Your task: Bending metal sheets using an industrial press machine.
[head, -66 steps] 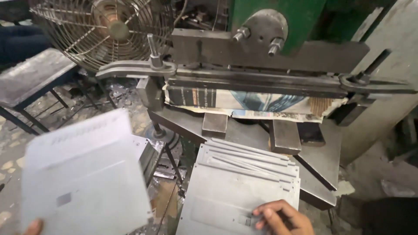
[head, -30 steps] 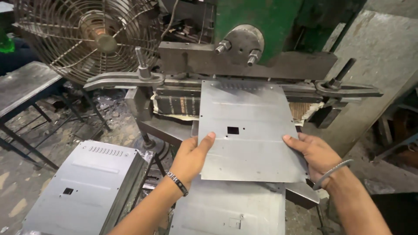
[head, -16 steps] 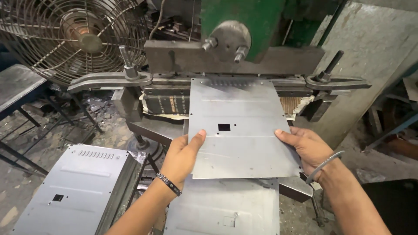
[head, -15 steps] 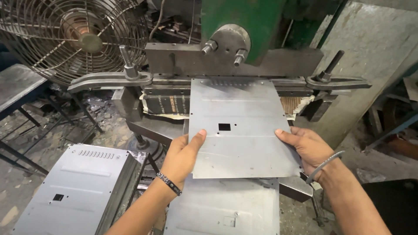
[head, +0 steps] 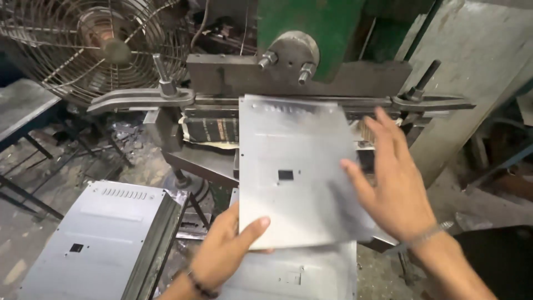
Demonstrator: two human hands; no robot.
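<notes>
The left hand (head: 225, 258) pinches the near edge of the grey sheet-metal panel (head: 297, 178), whose far edge lies under the green press (head: 311, 25). The right hand (head: 397, 183) hovers spread open beside the panel's right edge. 1 stack of finished panels (head: 105, 236) lies left of the press.

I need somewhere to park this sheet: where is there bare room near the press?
Open tops: the stack of punched panels at lower left, and the sheet pile below the left hand. The press bed shows only a narrow bare strip left of the held metal sheet. Crowded under the ram, where the right hand hovers.
</notes>
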